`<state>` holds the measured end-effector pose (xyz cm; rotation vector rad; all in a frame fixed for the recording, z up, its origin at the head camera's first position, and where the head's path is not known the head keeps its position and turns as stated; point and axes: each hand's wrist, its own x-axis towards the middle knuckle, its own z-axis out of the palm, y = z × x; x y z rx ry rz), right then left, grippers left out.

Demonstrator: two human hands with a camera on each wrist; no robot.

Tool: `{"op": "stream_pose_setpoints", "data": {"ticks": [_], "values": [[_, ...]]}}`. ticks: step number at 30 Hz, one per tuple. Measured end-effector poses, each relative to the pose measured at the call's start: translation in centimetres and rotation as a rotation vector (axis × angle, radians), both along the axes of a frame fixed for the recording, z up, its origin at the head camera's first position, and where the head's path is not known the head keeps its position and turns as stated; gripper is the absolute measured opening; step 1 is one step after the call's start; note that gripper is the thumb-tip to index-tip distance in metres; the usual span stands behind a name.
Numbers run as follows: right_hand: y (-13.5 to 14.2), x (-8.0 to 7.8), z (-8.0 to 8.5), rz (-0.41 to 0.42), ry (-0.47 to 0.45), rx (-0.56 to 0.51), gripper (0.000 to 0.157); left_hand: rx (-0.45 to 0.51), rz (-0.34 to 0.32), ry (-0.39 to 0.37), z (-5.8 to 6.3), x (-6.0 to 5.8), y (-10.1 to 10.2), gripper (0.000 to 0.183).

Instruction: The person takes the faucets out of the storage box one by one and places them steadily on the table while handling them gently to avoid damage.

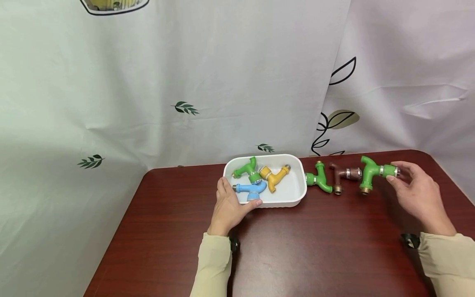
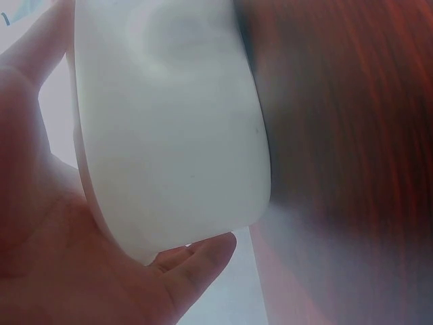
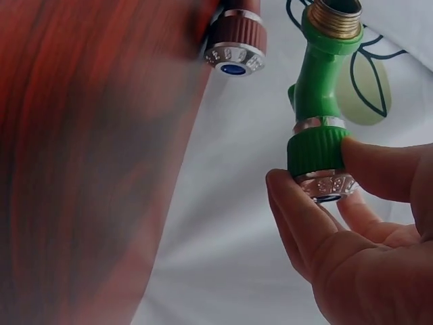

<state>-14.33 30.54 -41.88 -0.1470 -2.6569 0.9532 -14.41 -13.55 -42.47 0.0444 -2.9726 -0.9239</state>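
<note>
At the near left corner of a white plastic tub [image 1: 282, 203], my left hand [image 1: 225, 209] grips the wall, thumb along the front and fingers round the left side. Inside lie a green tap [image 1: 245, 168], a yellow tap [image 1: 275, 180] and a blue tap [image 1: 249, 188]. My right hand [image 1: 421, 194] pinches another green tap [image 1: 368, 172] by its ribbed knob [image 3: 316, 150], between thumb and fingers. In the right wrist view this tap's threaded brass end [image 3: 333, 19] points away from the hand.
Between tub and right hand, a green tap [image 1: 321, 180] and a brown tap [image 1: 337, 176] lie on the dark red wooden table [image 1: 308, 251]. The green one's knob is right at the tub's wall. A white patterned cloth [image 1: 222, 82] hangs behind the table's back edge.
</note>
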Motion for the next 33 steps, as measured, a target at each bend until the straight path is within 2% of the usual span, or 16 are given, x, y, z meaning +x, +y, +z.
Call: {"op": "stream_pose_setpoints", "data": {"ticks": [18, 33], "values": [[1.1, -0.5, -1.7, 0.06, -0.12, 0.018, 0.041, 0.009, 0.007, 0.001, -0.2, 0.1, -0.1, 0.135], [1.7, -0.7, -2.1, 0.088, -0.183, 0.022, 0.039, 0.007, -0.006, 0.012, -0.1, 0.1, 0.0, 0.135]]}}
